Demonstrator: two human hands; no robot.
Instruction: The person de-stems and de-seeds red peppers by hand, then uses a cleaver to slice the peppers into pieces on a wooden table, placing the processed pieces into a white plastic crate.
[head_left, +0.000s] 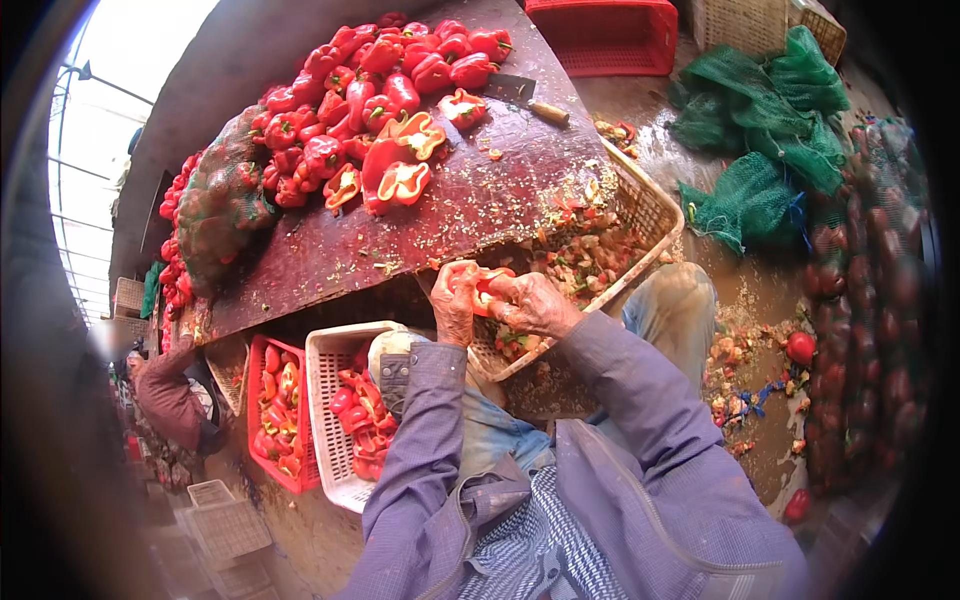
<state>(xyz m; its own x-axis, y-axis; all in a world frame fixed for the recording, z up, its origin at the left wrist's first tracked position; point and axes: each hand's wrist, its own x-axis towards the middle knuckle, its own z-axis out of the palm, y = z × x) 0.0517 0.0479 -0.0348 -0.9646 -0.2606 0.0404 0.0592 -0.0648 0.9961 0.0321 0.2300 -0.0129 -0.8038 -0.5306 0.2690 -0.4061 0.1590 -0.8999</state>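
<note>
My left hand (454, 301) grips a cut piece of red bell pepper (486, 286). Fingers of my right hand (534, 304) press into the same piece from the other side, over the near edge of the table. Beneath my hands a tan plastic crate (651, 201) holds pepper cores, seeds and scraps (589, 259). Several opened pepper halves (405, 182) lie on the dark red tabletop (480, 199), beside a heap of whole red bell peppers (375, 82). A cleaver (514, 88) with a wooden handle rests flat to the right of the heap.
A green mesh sack (225, 202) of peppers stands at the table's left. Cut peppers fill a white crate (330, 450) and a red crate (304, 427). Filled sacks (862, 322) and green netting (757, 120) lie right, with scraps on the wet floor. Another person (169, 397) sits far left.
</note>
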